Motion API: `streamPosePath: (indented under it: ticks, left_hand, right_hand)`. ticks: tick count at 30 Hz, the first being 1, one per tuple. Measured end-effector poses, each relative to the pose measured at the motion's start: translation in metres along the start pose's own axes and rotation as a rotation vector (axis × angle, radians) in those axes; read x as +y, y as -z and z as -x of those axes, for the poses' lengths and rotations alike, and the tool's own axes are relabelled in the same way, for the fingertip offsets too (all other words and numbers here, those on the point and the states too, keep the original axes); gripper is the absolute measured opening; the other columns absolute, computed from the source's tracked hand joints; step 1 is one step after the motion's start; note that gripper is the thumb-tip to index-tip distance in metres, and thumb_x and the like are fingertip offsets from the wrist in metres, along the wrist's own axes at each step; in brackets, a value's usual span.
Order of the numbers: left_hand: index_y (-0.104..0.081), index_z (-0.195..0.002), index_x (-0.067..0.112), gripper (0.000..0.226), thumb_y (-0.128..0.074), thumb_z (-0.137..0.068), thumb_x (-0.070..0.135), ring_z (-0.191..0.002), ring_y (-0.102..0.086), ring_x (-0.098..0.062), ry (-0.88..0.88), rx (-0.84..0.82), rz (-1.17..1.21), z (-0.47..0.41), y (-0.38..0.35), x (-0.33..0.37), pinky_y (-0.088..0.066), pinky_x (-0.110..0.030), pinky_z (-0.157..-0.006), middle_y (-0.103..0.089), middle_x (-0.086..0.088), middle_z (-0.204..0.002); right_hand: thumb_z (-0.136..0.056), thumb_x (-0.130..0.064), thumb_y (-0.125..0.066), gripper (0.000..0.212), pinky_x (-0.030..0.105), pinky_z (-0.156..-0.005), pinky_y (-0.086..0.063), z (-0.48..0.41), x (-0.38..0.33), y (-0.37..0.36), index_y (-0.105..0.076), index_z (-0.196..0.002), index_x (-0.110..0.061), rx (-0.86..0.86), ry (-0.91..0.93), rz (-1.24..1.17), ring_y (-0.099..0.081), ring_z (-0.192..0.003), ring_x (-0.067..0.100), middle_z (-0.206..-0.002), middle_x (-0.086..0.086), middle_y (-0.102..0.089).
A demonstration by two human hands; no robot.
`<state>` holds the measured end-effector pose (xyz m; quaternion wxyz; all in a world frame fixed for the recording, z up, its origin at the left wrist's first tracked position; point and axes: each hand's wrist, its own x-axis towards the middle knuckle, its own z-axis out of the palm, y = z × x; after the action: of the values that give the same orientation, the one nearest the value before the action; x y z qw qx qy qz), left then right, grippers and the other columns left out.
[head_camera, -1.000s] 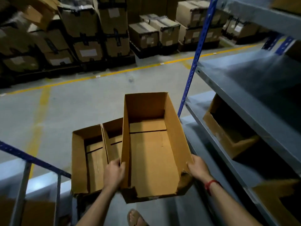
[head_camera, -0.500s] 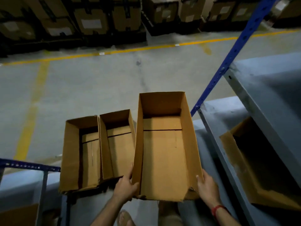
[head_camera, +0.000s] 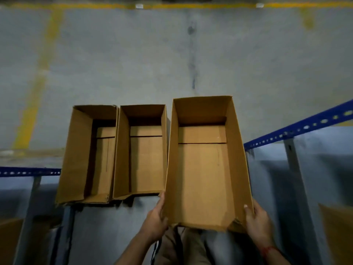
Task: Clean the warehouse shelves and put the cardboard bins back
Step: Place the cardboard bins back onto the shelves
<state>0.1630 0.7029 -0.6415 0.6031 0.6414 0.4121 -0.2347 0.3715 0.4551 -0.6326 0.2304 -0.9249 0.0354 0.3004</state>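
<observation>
An empty open-topped cardboard bin [head_camera: 206, 169] is held in front of me, long axis pointing away. My left hand [head_camera: 155, 219] grips its near left wall, and my right hand [head_camera: 255, 219] grips the near right corner with the thumb over the rim. Left of it, two more empty cardboard bins [head_camera: 89, 155] [head_camera: 143, 152] stand side by side, touching each other; the held bin's left wall lies against the nearer one.
A blue perforated shelf beam [head_camera: 298, 129] runs up to the right and another blue beam [head_camera: 28, 171] lies at the left. Grey shelf panels [head_camera: 315, 178] fill the lower right. Concrete floor with yellow lines [head_camera: 38, 77] lies beyond. Another cardboard bin edge [head_camera: 336, 234] shows at the right border.
The view has tilted further down. The held bin has come lower and closer to the two standing bins, with both hands still gripping its near end.
</observation>
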Motion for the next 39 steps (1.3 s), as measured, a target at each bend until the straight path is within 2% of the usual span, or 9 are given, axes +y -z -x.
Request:
streamPosePath:
  ticks: [4, 7, 11, 15, 18, 24, 28, 33, 39]
  left_hand:
    - [0.004, -0.157, 0.037, 0.087, -0.053, -0.098, 0.006, -0.131, -0.045, -0.013, 0.018, 0.056, -0.072, -0.069, 0.003, -0.012, -0.045, -0.039, -0.11, -0.034, -0.005, -0.158]
    - [0.005, -0.154, 0.043, 0.088, -0.052, -0.099, 0.008, -0.138, -0.044, -0.024, 0.006, 0.106, -0.13, -0.116, 0.002, -0.024, -0.039, -0.037, -0.115, -0.038, -0.007, -0.157]
    - [0.012, -0.148, 0.054, 0.094, -0.052, -0.097, 0.007, -0.126, -0.056, -0.028, 0.017, 0.131, -0.158, -0.167, 0.003, -0.037, -0.047, -0.042, -0.108, -0.045, -0.009, -0.152]
    - [0.013, -0.15, 0.053, 0.096, -0.055, -0.098, 0.011, -0.121, -0.059, -0.028, 0.054, 0.185, -0.189, -0.202, -0.005, -0.059, -0.049, -0.033, -0.101, -0.046, -0.009, -0.152]
    - [0.025, -0.139, 0.064, 0.102, -0.057, -0.098, 0.017, -0.113, -0.062, -0.026, 0.077, 0.173, -0.22, -0.217, -0.014, -0.076, -0.051, -0.043, -0.098, -0.055, -0.012, -0.139]
    - [0.01, -0.157, 0.037, 0.095, -0.062, -0.096, 0.022, -0.134, -0.049, -0.03, 0.18, 0.071, -0.087, -0.242, -0.026, -0.074, -0.041, -0.042, -0.111, -0.047, -0.009, -0.149]
    - [-0.003, -0.159, 0.039, 0.094, -0.063, -0.086, 0.029, -0.137, -0.047, -0.025, 0.185, 0.122, 0.082, -0.251, -0.026, -0.07, -0.043, -0.048, -0.111, -0.043, 0.0, -0.154]
    - [0.002, -0.156, 0.046, 0.099, -0.065, -0.084, 0.034, -0.137, -0.047, -0.024, 0.201, 0.079, 0.094, -0.242, -0.019, -0.044, -0.044, -0.05, -0.111, -0.043, 0.001, -0.155]
    - [0.001, -0.16, 0.03, 0.093, -0.065, -0.096, 0.021, -0.145, -0.034, -0.025, 0.183, 0.075, -0.006, -0.188, -0.008, 0.001, -0.027, -0.028, -0.112, -0.032, 0.0, -0.16]
  right_hand:
    - [-0.102, -0.021, -0.05, 0.036, 0.032, -0.081, -0.043, -0.056, -0.005, -0.036, -0.056, -0.137, -0.018, -0.008, 0.0, -0.007, -0.055, -0.086, 0.02, -0.095, 0.001, -0.06]
    - [-0.102, -0.023, -0.05, 0.037, 0.035, -0.083, -0.048, -0.096, -0.003, -0.066, -0.054, -0.139, -0.02, -0.001, 0.019, -0.013, -0.06, -0.088, 0.023, -0.1, 0.002, -0.065]
    - [-0.102, -0.029, -0.048, 0.036, 0.038, -0.086, -0.052, -0.144, -0.003, -0.101, -0.056, -0.137, -0.021, 0.001, 0.056, 0.053, -0.062, -0.09, 0.023, -0.105, 0.008, -0.069]
    - [-0.103, -0.029, -0.047, 0.032, 0.037, -0.081, -0.053, -0.183, -0.002, -0.136, -0.057, -0.133, -0.022, -0.008, 0.105, 0.087, -0.064, -0.089, 0.023, -0.097, 0.002, -0.066]
    - [-0.103, -0.027, -0.047, 0.03, 0.03, -0.078, -0.044, -0.206, 0.002, -0.158, -0.057, -0.13, -0.018, -0.003, 0.094, 0.11, -0.057, -0.086, 0.017, -0.097, 0.001, -0.062]
    - [-0.102, -0.018, -0.05, 0.031, 0.038, -0.089, -0.045, -0.241, 0.022, -0.174, -0.054, -0.133, -0.014, -0.222, -0.02, 0.068, -0.06, -0.107, 0.025, -0.117, 0.007, -0.064]
    - [-0.094, -0.025, -0.065, 0.058, 0.05, -0.105, -0.046, -0.247, 0.017, -0.177, -0.039, -0.146, -0.027, -0.344, -0.072, -0.075, -0.054, -0.126, 0.026, -0.139, 0.002, -0.057]
    - [-0.092, -0.028, -0.067, 0.091, 0.055, -0.114, -0.035, -0.214, -0.001, -0.181, -0.005, -0.158, -0.029, -0.305, 0.01, 0.058, -0.036, -0.143, 0.029, -0.159, 0.006, -0.031]
    - [-0.096, -0.028, -0.062, 0.085, 0.041, -0.117, -0.03, -0.138, -0.029, -0.167, -0.005, -0.159, -0.022, -0.356, 0.101, 0.059, -0.032, -0.145, 0.026, -0.161, 0.007, -0.028]
